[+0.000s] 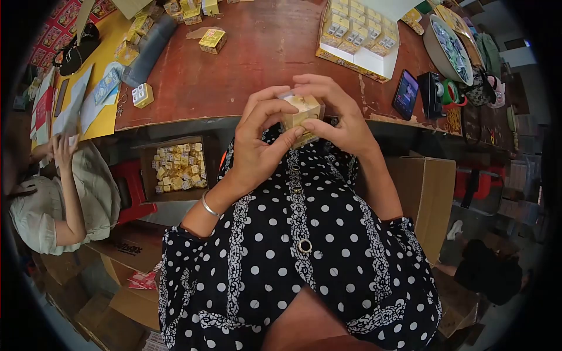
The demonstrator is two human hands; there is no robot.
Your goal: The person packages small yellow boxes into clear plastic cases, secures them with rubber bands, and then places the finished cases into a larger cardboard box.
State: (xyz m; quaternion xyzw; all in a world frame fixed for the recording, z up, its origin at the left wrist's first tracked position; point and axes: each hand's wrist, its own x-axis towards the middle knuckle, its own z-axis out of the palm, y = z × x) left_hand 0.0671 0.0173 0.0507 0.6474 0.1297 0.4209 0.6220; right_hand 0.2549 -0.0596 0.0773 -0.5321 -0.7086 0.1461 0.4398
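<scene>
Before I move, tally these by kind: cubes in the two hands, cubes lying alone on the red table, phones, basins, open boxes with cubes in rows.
Held cube, between left hand and right hand: 1
Lone cubes: 2
Phone: 1
Basin: 1
Open box: 1
Total: 6

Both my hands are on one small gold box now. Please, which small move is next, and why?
Perhaps carry the gold box rightward in the right hand, toward the display carton: similar boxes stand there, beside bare white carton.
</scene>
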